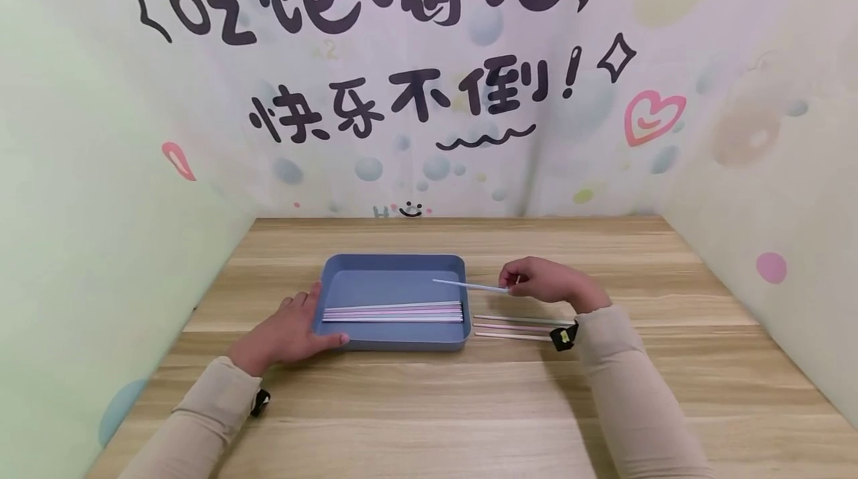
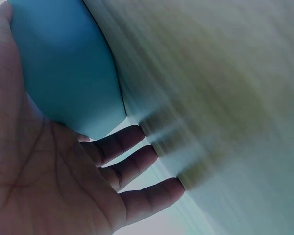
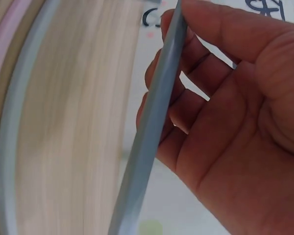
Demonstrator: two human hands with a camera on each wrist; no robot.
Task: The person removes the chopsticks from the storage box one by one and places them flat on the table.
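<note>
A blue-grey tray [image 1: 395, 263] lies on the table with several pale chopsticks [image 1: 395, 313] side by side along its front half. My left hand [image 1: 287, 336] rests against the tray's left end, thumb over the front rim. In the left wrist view, three of its fingers [image 2: 152, 198] extend beyond the tray's underside near the tabletop. Right of the tray, my right hand [image 1: 544, 281] pinches a light-blue chopstick [image 3: 149, 122] between thumb and fingertips. That chopstick's far end reaches over the tray's right rim. Below this hand lie several more chopsticks [image 1: 512, 327], partly hidden by the wrist.
The wood-grain table [image 1: 429, 419] extends around the tray. A printed back wall [image 1: 415, 181] with large black characters stands behind it, and pale side walls flank the table. Each wrist carries a small black device [image 1: 564, 337].
</note>
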